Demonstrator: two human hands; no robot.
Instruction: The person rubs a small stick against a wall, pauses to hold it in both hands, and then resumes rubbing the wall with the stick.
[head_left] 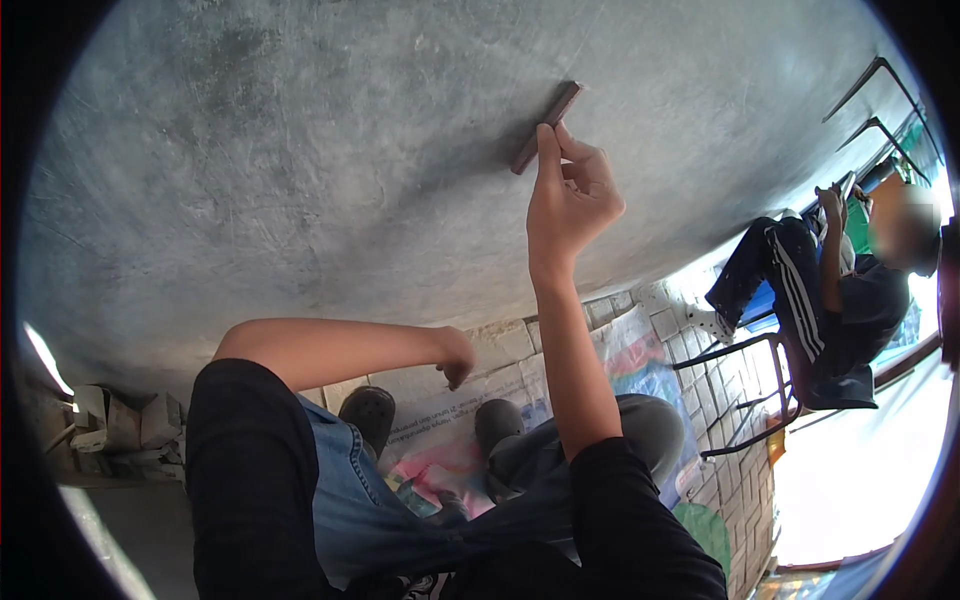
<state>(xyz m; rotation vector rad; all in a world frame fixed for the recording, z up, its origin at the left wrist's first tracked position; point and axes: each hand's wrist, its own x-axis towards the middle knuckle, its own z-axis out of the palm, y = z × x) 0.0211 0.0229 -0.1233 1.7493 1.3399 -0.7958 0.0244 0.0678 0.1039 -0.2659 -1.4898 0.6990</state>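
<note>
Pressing a short bar [562, 106] flat against the grey wall [300, 150] with the right hand [572, 200], index finger straight on it, other fingers curled, bar slanting up-right past the fingertip, left hand [455, 358] curled empty well below.

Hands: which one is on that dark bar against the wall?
The right hand, raised high, its forefinger laid along the dark bar on the grey wall. The left hand is curled lower, by the bricks, away from the bar.
</note>
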